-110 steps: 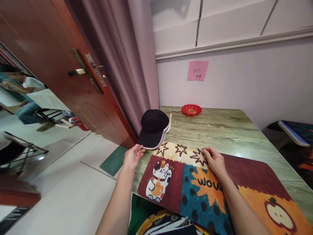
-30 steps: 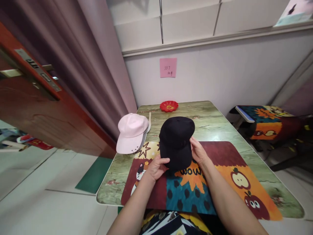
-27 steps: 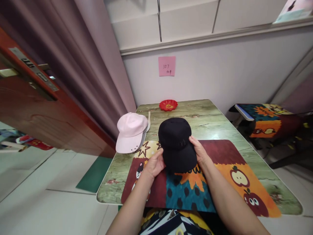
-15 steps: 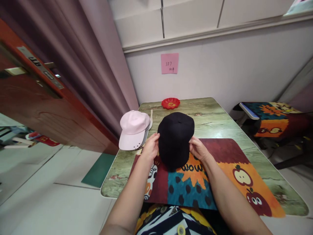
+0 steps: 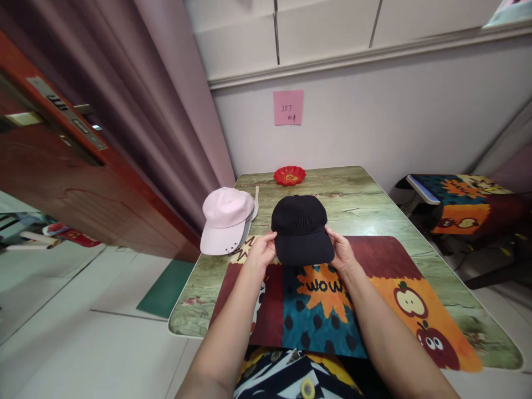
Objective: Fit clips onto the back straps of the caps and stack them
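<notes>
Left hand (image 5: pixel 264 249) and right hand (image 5: pixel 341 250) pinch black cap (image 5: pixel 302 233) between them

Both hands are nearly closed, each gripping one side of the black cap near the join of brim and crown; the fingertips beneath it are partly hidden. The black cap sits level between them, brim toward the person, with dark raised lettering across the front of its crown. Below it spreads a patterned mat (image 5: pixel 384 257), lying on a green wood-grain table (image 5: pixel 353 202); whether the cap touches the mat cannot be told. On the mat, just nearer the person than the black cap, "WOW" stands on an orange burst; farther right of the cap are two printed apples.

Left of the black cap, well clear of it, lies a pink cap (image 5: pixel 226 209), its brim also toward the person, with a grey edge showing behind it. Beyond the black cap, at the table's far end, sits a red scalloped dish (image 5: pixel 290 175). Above that dish, a pink note (image 5: pixel 288 108) is on the wall.
</notes>
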Demonstrator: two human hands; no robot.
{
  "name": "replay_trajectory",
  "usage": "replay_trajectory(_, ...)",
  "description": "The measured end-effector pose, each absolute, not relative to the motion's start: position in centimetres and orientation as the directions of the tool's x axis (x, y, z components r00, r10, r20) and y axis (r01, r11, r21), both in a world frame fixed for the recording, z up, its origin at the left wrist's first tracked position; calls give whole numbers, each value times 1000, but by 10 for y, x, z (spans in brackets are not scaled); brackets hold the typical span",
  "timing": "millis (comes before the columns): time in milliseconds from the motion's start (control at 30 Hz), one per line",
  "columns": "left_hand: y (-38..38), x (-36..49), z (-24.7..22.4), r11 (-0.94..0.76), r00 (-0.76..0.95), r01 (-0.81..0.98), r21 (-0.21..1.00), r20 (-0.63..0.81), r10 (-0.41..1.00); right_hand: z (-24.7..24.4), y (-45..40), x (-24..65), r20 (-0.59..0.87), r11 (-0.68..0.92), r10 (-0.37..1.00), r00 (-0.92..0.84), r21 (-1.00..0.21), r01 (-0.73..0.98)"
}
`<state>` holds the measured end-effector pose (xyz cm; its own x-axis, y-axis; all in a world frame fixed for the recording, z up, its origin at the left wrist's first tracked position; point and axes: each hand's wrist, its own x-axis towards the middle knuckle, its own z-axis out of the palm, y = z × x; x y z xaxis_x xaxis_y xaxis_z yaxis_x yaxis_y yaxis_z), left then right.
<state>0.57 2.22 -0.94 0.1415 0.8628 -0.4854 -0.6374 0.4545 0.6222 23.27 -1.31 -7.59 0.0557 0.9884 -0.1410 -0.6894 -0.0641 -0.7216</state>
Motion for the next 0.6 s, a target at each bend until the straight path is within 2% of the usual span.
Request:
replay_trajectory(133,19,9,-7,499,190,-646,578,-512,838,-74,-16,230,-127,-118,991,-43,-676,-728)
replay_trajectory(233,7,16,-7,497,308,-703,509,-413,857,-71,-22,228,-145,-222,975,-168,-588,-778)
replay_trajectory(367,-6,27,-11,538,459,-740,404,-281,843,-66,-31,226,-179,-242,968,-176,-489,-838)
replay_trajectory(500,-10,30,-11,596,551,-698,396,-235,801,-59,-35,224,-177,-184,978,-108,-500,-847)
replay_trajectory(600,-7,26,-7,592,556,-683,427,-222,801,-54,-33,224,-197,-177,977,-79,-547,-818)
